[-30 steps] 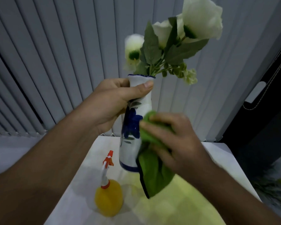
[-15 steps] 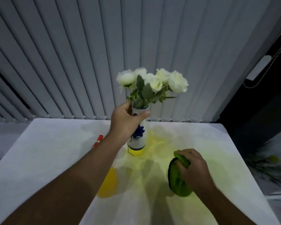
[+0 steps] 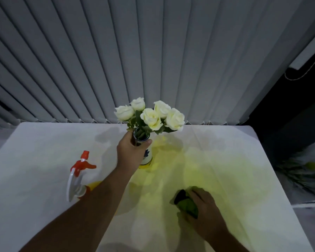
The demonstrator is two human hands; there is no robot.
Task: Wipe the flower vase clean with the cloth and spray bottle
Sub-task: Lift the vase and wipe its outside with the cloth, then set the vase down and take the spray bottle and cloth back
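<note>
Now the vase [image 3: 147, 157] stands on the table [image 3: 35, 160], white roses [image 3: 151, 116] inside. Left hand [image 3: 130, 151] grips its neck. Right hand [image 3: 202, 210] holds the green cloth [image 3: 186, 204].

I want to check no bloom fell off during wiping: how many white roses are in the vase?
5 in the vase: far left, back centre-left, front centre, back centre-right, far right. Others could be hidden behind these.

I see my left hand [image 3: 130, 153] gripping the vase [image 3: 147, 155] neck, upright at table [image 3: 44, 160] centre. Spray bottle [image 3: 78, 177] stands at its eight o'clock; my right hand [image 3: 204, 213] presses the green cloth [image 3: 186, 204] at five o'clock.
</note>
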